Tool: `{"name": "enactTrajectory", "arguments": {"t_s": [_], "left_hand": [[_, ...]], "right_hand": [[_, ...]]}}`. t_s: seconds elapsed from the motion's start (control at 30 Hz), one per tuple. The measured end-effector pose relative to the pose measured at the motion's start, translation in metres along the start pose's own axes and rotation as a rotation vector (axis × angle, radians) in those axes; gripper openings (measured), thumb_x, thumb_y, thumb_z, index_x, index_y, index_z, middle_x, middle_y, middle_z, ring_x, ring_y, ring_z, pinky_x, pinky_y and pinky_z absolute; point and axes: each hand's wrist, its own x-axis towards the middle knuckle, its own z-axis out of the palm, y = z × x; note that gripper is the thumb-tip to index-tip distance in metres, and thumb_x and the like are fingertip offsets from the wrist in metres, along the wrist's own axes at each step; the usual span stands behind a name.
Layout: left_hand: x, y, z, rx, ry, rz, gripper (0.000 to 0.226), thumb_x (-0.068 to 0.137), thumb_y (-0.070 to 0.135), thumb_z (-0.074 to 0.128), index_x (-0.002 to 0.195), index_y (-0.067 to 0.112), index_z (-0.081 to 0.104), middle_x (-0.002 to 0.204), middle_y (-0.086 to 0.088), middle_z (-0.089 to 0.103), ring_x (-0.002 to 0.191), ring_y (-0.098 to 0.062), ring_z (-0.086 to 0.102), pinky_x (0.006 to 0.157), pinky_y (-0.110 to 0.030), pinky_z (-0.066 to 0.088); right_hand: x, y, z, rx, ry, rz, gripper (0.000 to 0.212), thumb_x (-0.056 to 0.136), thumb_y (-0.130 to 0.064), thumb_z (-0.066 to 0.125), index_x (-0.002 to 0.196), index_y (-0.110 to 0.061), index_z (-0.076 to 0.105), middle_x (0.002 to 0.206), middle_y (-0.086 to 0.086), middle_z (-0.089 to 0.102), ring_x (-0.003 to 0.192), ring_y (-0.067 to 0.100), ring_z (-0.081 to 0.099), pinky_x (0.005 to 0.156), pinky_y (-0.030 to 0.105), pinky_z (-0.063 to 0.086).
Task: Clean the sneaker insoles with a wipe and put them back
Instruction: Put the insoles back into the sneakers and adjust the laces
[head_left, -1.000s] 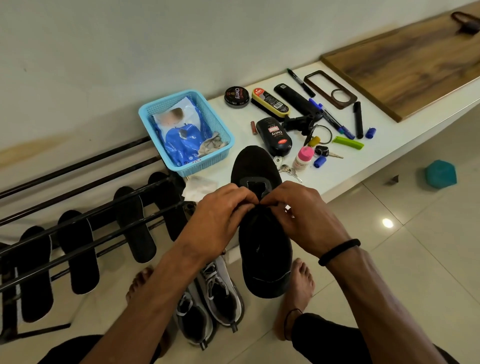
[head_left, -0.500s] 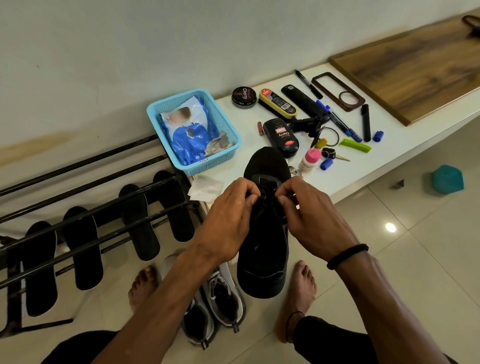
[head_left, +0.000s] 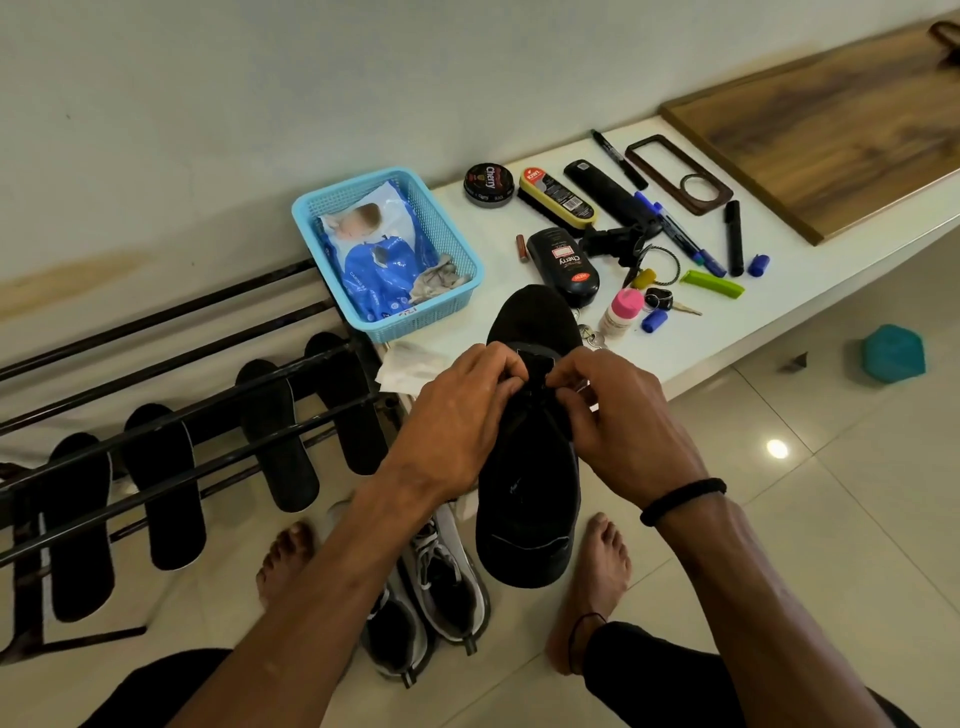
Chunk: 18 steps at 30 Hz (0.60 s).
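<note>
The white shelf (head_left: 727, 332) runs along the wall, crowded with polish tins, pens, keys and a wooden board (head_left: 831, 130), and the black sneaker (head_left: 530, 467) leans with its toe on the shelf's front edge and its heel hanging over the tiled floor (head_left: 805, 519). To the left a dark shoe rack (head_left: 156, 415) carries four black insoles (head_left: 275, 436) propped on its bars, so the cleaning looks well along. A pair of grey sneakers (head_left: 436, 587) sits on the floor between the bare feet.

Both hands meet at the sneaker's throat. The left hand (head_left: 457, 421) and the right hand (head_left: 623, 415) each have fingertips curled in and pinching something dark there (tongue or lace, I cannot tell which). The step looks like opening or tidying the throat around an insole going back in; whether the insole is already seated inside is hidden.

A blue basket (head_left: 387, 254) holds the wipes pack (head_left: 374, 260) and a used grey wipe, and a crumpled white wipe (head_left: 405, 366) lies just beside the left hand.

Next, the move probably calls for keeping the shoe steady against the shelf edge while the opening is worked. Room is tight ahead, where the black polish bottle (head_left: 563, 267) and small pink-capped bottle (head_left: 618, 312) stand near the toe; the floor to the right is open.
</note>
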Motion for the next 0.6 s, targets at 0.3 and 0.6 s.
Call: {"name": "enactTrajectory", "arguments": {"t_s": [0.3,0.6], "left_hand": [[0.001,0.006,-0.003,-0.138,0.052,-0.064,0.012,0.108,0.028,0.050,0.111,0.021,0.060,0.099,0.009,0.062,0.093,-0.009,0.058,0.080,-0.034,0.051],[-0.010,0.005,-0.023,-0.146,-0.157,-0.145,0.050,0.077,0.047,0.081,0.117,0.040,0.052,0.104,0.009,0.054,0.077,-0.013,0.064,0.072,-0.031,0.057]], "right_hand": [[0.001,0.001,0.006,0.039,0.032,0.102,0.031,0.099,-0.008,0.052,0.126,-0.022,0.060,0.109,-0.003,0.062,0.095,0.012,0.057,0.081,0.021,0.045],[0.006,-0.002,0.012,0.094,0.149,0.205,0.010,0.100,-0.012,0.051,0.101,-0.019,0.058,0.097,-0.001,0.064,0.083,0.017,0.062,0.067,0.021,0.046]]}}
